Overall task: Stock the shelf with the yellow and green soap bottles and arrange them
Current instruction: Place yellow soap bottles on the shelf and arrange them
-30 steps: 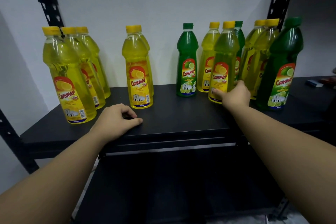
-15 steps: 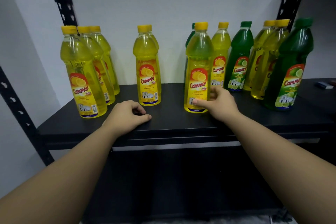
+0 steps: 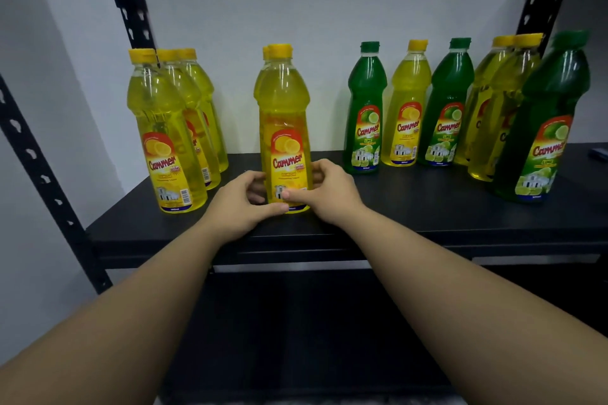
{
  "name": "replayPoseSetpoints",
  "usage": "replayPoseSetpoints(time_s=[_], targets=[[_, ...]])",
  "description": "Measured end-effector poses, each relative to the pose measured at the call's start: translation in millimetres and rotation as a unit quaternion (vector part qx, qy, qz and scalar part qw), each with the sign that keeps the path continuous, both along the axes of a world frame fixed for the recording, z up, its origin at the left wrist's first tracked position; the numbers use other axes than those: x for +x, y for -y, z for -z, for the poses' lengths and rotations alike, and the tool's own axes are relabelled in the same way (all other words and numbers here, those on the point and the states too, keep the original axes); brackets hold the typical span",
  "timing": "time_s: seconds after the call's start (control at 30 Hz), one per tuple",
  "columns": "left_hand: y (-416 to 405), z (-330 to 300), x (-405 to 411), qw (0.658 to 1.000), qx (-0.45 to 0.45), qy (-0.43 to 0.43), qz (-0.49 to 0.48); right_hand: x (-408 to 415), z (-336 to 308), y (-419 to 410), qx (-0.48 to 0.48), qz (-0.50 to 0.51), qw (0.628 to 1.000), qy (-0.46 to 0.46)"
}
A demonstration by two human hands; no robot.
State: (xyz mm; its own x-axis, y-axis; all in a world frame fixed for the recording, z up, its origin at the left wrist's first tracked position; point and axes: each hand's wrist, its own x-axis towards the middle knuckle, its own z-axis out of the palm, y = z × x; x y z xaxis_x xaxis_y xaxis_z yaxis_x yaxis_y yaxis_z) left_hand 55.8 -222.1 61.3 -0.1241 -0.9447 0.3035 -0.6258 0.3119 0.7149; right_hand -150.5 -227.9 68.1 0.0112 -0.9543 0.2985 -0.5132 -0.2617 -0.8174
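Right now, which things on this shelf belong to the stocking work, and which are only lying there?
Part of the job:
- yellow bottle, held low down by left hand and right hand
- yellow row at left
- green bottles
- mixed bottles at right
- black shelf

Just lying about:
- small dark thing at the far right edge, too cut off to identify

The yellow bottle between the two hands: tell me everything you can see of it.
The yellow bottle stands upright near the front edge of the black shelf. It looks like clear plastic filled with yellow liquid, with a yellow cap and a red-and-yellow "Cammer" lemon label. The left hand and right hand grip its base from either side, thumbs across the label. Another yellow bottle stands right behind it, mostly hidden.
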Motion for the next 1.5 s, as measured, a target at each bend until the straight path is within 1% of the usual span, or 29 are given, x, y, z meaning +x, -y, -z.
replayPoseSetpoints(time_s=[0.13, 0.27, 0.43, 0.63, 0.83, 1.03, 1.17, 1.23, 1.3, 1.37, 1.43, 1.5], targets=[[3, 2, 2, 1.000, 0.001, -0.030, -0.008, 4, 0, -2, 0.007, -0.022, 1.000, 0.002], [4, 3, 1, 0.999, -0.003, -0.031, -0.012, 1, -1, -3, 0.018, -0.022, 1.000, 0.001], [1, 5, 3, 0.999, -0.008, -0.037, -0.021, 4, 0, -2, 0.008, -0.028, 1.000, -0.010], [0, 5, 1, 0.998, -0.023, -0.037, -0.044, 5, 3, 2, 0.012, -0.063, 0.998, -0.022], [-3, 4, -2, 0.998, -0.041, -0.031, -0.045, 7, 5, 2, -0.003, -0.045, 0.998, -0.031], [-8, 3, -4, 0.997, -0.043, -0.021, -0.058, 7, 5, 0, -0.003, -0.051, 0.998, -0.033], [-15, -1, -5, 0.992, -0.070, -0.032, -0.097, 3, 2, -7, 0.002, -0.042, 0.997, -0.066], [-18, 0, -6, 0.986, -0.100, -0.012, -0.130, -8, 0, -12, 0.008, -0.027, 0.996, -0.081], [-27, 1, -9, 0.981, -0.138, 0.019, -0.136, -25, -3, -18, 0.006, -0.011, 0.996, -0.092], [-38, 5, -18, 0.977, -0.172, 0.054, -0.117, -50, -3, -24, 0.009, 0.012, 0.995, -0.098], [-49, 10, -33, 0.975, -0.194, 0.075, -0.076, -78, -2, -29, 0.016, 0.044, 0.994, -0.097], [-54, 12, -52, 0.977, -0.192, 0.088, -0.038, -107, -3, -34, 0.024, 0.079, 0.992, -0.092]])
